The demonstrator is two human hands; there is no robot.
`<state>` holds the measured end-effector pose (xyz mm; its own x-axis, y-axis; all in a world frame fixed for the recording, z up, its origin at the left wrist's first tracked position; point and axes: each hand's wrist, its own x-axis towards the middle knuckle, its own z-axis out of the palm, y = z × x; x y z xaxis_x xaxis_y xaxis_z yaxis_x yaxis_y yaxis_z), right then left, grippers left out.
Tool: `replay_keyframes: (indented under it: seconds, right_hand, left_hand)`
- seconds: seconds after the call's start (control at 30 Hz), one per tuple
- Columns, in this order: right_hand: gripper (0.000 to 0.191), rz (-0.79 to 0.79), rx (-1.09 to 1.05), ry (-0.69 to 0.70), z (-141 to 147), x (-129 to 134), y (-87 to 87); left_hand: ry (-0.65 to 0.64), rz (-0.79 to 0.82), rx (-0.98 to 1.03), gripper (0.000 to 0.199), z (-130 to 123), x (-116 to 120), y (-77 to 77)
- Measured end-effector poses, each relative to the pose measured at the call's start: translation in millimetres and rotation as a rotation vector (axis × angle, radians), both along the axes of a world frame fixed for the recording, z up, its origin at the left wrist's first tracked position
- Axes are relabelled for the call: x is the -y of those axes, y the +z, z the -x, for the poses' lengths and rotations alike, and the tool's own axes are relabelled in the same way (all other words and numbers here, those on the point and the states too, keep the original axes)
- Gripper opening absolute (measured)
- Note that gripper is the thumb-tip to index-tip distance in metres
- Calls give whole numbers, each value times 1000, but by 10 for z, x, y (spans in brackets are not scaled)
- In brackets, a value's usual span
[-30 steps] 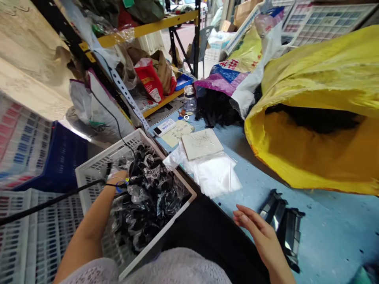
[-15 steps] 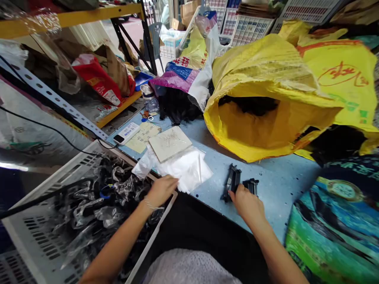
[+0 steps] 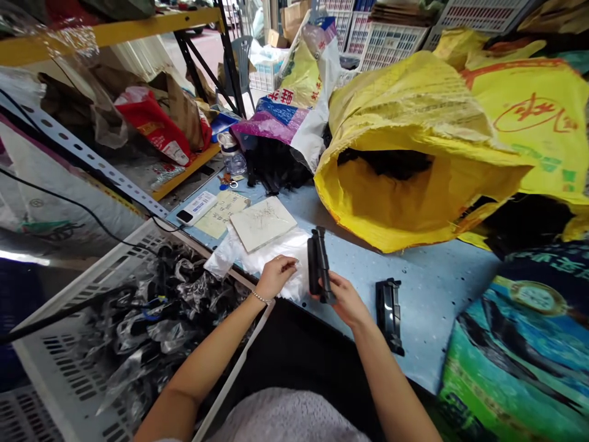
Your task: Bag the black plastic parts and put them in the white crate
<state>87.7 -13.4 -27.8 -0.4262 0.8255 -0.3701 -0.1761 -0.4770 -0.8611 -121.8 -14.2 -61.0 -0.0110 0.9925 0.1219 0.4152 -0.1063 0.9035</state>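
My right hand (image 3: 345, 299) grips a long black plastic part (image 3: 318, 261), held tilted upright above the table's front edge. Whether it is one piece or two pressed together I cannot tell. My left hand (image 3: 276, 276), with a bead bracelet at the wrist, pinches the edge of a clear plastic bag (image 3: 298, 270). Under it lies a pile of clear bags (image 3: 257, 258), weighed down by a pale square tile (image 3: 263, 222). Another black plastic part (image 3: 390, 316) rests on the blue table (image 3: 356, 331), right of my right hand.
A white crate (image 3: 64, 368) of bagged black parts (image 3: 170, 325) stands at the left. A yellow sack (image 3: 414, 202) gapes open at the back of the table. A phone-like white device (image 3: 197, 209) and a handwritten note (image 3: 221, 215) lie near the shelf (image 3: 202, 156).
My right hand has lifted a black part and carried it left towards the bags. My left hand has moved slightly right and up, now pinching a bag. The other black part lies turned on the table.
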Motion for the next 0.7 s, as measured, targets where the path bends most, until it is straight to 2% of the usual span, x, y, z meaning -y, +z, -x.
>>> replay_keyframes:
  seconds: [0.07, 0.13, 0.23, 0.33, 0.4, 0.5, 0.53, 0.6, 0.7]
  right_hand:
    - [34, -58, 35, -11, 204, -84, -45]
    - [34, -63, 63, -48, 281, -146, -133]
    - [38, 4, 75, -136, 176, -119, -225]
    - [41, -27, 104, -203, -49, 67, -164]
    - [38, -20, 51, -96, -170, 215, -79]
    - [30, 158, -59, 173, -205, 329, -41]
    - [29, 237, -88, 198, -174, 324, -66]
    - [29, 360, -155, 136, -64, 263, -142]
    - [29, 376, -209, 34, 128, 164, -209]
  left_hand:
    - [37, -45, -45, 13, -8, 50, 60]
    - [45, -142, -199, 18, 33, 83, 109]
    - [31, -251, -448, 34, 148, 80, 136]
    - [-1, -241, -476, 46, 217, 25, 123]
    - [-19, -202, -430, 53, 223, -11, 123]
    - [-44, -155, -376, 64, 194, -7, 164]
    - [-71, -165, -371, 67, 176, 18, 188]
    - [-185, -225, -374, 72, 124, 105, 242]
    - [-396, -296, -352, 76, 49, 274, 323]
